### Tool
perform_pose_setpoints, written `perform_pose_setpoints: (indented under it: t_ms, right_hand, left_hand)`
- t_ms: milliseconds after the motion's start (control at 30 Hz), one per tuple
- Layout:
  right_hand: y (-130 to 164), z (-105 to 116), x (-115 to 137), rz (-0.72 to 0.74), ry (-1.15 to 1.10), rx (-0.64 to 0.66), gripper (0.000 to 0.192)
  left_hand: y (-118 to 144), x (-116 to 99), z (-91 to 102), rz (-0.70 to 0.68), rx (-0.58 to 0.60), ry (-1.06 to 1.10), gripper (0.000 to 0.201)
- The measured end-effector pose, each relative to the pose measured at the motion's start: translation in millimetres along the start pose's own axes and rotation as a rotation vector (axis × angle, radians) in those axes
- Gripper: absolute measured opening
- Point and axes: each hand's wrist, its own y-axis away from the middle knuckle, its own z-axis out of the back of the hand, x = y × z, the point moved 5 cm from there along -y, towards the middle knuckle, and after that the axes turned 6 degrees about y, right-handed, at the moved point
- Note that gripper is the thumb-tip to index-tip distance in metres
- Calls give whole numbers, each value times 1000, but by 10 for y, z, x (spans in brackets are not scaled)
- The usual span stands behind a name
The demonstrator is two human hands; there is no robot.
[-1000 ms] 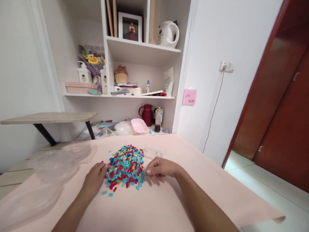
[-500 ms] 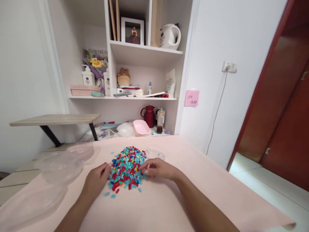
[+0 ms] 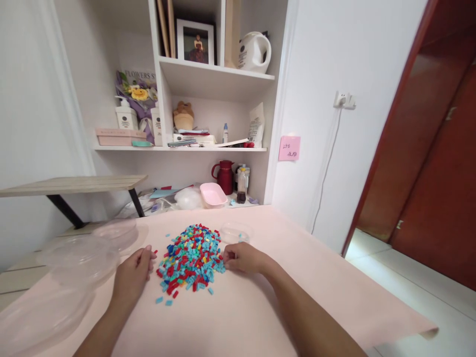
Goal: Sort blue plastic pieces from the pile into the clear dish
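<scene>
A heap of small plastic building bricks (image 3: pixel 193 255), mostly light blue and red with some yellow, green and dark blue, lies on the pink tablecloth (image 3: pixel 208 327). Left of the heap and apart from it, my left hand (image 3: pixel 132 273) has its fingers closed, with a small red brick (image 3: pixel 155 252) showing at the fingertips. My right hand (image 3: pixel 243 258) is at the heap's right edge, fingers curled together in a pinch; whatever is between them is hidden. Just beyond it stands a clear shallow container (image 3: pixel 235 225) with a few light blue bricks inside.
Several clear plastic containers (image 3: pixel 80 255) stand along the table's left side. A wooden stand (image 3: pixel 74 183) is behind them. At the back are a pink basin (image 3: pixel 213 196), a dark red jug (image 3: pixel 225 178) and a bottle (image 3: pixel 241 187) under white shelves (image 3: pixel 215 74).
My left hand has drawn back left, away from the heap. My right hand's fingers have come off the heap's side and curled in. The view has shifted slightly.
</scene>
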Motion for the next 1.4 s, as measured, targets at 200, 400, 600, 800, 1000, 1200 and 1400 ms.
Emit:
perform_pose_setpoints:
  t_ms: [200,400,600,800,1000,1200,1400]
  right_hand:
    - [-18,5,51,14,64,-41,3]
    - [-23,-3,30,0,80,-41,3]
    - [-90,-77,-5,-108,99,30,27]
    - [-24,-95,-25,-218,101,28,31]
    - [201,-134,37,-273,158,-160,16]
    - [340,-194,111,-226,158,-281,21]
    - [340,-155,141,-165,162,-272,13]
  left_hand:
    - [12,-314,43,-171,150,-20,41]
    - [504,-760,-111,-373,518,-253,39]
    - [1167,-611,-547,-572,594,-437,35]
    - [1313,-550,-697,-477,477,-617,33]
    - [1379,-639,-680,-431,470,-570,35]
    - [1398,-774,-656,-332,581,-578,43]
    - [1399,-744,-626,-336,545,-511,41]
